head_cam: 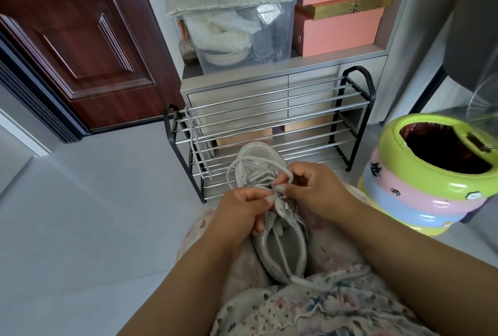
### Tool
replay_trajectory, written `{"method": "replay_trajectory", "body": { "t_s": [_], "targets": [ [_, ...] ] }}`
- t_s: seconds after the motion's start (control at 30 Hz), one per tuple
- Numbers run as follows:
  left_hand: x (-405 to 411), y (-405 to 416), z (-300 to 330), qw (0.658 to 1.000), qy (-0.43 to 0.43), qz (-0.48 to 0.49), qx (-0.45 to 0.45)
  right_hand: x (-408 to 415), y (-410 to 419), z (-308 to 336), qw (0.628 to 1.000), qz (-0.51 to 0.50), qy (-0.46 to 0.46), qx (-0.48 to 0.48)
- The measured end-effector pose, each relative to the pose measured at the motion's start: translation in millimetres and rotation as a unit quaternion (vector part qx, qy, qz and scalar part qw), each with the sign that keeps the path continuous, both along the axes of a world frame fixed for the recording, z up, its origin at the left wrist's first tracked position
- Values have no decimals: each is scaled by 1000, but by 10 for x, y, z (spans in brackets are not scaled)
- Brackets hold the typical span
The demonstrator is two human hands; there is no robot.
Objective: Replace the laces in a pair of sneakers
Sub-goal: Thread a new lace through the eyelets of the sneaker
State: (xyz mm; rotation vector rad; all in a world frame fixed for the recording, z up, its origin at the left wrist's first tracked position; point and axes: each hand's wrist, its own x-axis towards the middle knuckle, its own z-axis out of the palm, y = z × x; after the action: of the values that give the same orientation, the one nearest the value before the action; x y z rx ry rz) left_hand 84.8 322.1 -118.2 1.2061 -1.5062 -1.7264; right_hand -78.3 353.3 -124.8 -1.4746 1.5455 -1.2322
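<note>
1. A grey sneaker [272,201] lies on the person's lap, toe pointing away toward the shoe rack, heel opening facing up and toward the camera.
2. A white lace [256,180] is threaded through the upper eyelets; a loose loop arcs over the toe end, and one end trails through the heel opening and onto the floral dress [323,306].
3. The left hand [242,214] grips the side of the sneaker near the tongue, its fingers curled round the shoe and a strand of lace.
4. The right hand [315,190] pinches a loop of the lace between thumb and fingers [280,188], just above the eyelets; exactly which eyelet it works at is probably too hidden to tell.
5. Both hands nearly touch over the middle of the sneaker.
6. Just beyond the toe stands a shoe rack [269,130] with black ends and shiny metal bars; another white lace [194,141] hangs over its bars at the left end.
7. Behind the rack is a grey cabinet [237,87] carrying a clear plastic box [242,36] with a cloth draped on top, beside stacked pink boxes [342,12].
8. To the right, on the floor, sits a green, pink and blue bin [420,187]; to the left is a dark red door [75,39].
</note>
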Motion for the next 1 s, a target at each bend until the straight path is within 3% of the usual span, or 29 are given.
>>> {"method": "replay_trajectory", "body": {
  "t_s": [0.37,0.47,0.57,0.7,0.8,0.93,1.0],
  "targets": [
    [10,22,3,999,-2,7,-34,48,-4,-35,987,7,-158,18],
    [-19,32,-3,999,15,42,-21,56,32,14,991,50,-114,42],
    [-36,31,1,997,28,75,2,81,44,19,996,73,-10,47],
    [-20,36,6,995,55,79,9,37,14,-29,995,69,-41,55],
    [38,50,21,983,148,98,46,-12,11,-43,989,69,-115,62],
    [189,-79,28,917,344,160,122,-23,18,-41,979,81,-174,72],
    [212,-112,26,927,315,178,103,-29,1,-49,978,84,-174,75]
  ]
}}
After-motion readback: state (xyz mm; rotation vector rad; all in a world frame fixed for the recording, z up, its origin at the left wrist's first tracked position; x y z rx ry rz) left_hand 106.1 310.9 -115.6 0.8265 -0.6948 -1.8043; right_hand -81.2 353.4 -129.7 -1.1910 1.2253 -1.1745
